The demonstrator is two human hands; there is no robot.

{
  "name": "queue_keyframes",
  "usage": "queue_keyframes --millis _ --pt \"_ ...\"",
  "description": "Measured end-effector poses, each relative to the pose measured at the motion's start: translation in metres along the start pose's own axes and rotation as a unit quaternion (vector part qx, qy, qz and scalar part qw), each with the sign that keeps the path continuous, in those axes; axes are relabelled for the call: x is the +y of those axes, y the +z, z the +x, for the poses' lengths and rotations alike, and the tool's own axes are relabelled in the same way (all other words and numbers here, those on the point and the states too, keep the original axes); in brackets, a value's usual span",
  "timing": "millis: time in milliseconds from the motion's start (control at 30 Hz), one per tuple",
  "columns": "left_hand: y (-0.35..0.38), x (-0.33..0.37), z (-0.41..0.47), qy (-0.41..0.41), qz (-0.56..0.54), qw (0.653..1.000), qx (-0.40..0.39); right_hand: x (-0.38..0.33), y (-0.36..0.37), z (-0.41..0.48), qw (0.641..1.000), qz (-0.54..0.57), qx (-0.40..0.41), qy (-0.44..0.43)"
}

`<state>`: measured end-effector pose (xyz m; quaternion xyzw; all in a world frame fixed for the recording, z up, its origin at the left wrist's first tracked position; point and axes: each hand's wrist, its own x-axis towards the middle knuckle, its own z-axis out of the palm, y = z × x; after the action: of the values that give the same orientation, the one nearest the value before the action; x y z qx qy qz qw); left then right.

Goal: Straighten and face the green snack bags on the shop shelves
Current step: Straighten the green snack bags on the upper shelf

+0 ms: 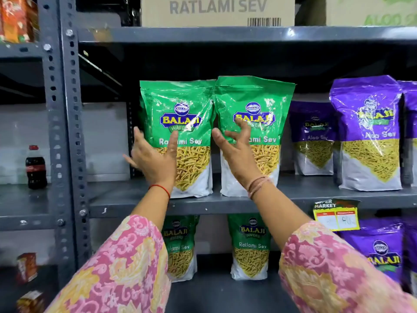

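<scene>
"BALAJI WAFERS Ratlami Sev" is printed on the green bags; "Aloo Sev" on the purple bags; "RATLAMI SEV" on the carton; "SUPER MARKET" on the price tag.

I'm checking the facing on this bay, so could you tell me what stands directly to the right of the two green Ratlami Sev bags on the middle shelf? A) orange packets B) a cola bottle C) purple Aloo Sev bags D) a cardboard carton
C: purple Aloo Sev bags stand on the same shelf, just right of the green Ratlami Sev bags.
</scene>
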<state>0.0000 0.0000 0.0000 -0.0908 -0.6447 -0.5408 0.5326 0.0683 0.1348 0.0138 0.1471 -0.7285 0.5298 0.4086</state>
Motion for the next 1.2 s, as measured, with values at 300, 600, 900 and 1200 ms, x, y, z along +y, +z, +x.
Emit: queue_keyframes --millis 300,600,900,1200 --pt "-0.009 -0.051 0.015 -0.199 -0.119 0.964 -0.129 0.033 0.045 0.003 0.982 0.082 -0.072 0.155" --pt "-0.01 -0.071 0.019 -0.205 -0.171 0.917 -0.297 0.053 0.061 0.015 0.969 0.132 -0.083 0.192" --pt "-0.038 -0.073 0.031 -0.161 -0.177 0.934 -0.266 0.058 0.088 0.014 0.965 0.196 -0.087 0.15" --pt "-0.104 -0.02 -0.002 -0.061 -0.154 0.962 -0.216 0.021 0.075 -0.029 0.981 0.165 -0.086 0.047"
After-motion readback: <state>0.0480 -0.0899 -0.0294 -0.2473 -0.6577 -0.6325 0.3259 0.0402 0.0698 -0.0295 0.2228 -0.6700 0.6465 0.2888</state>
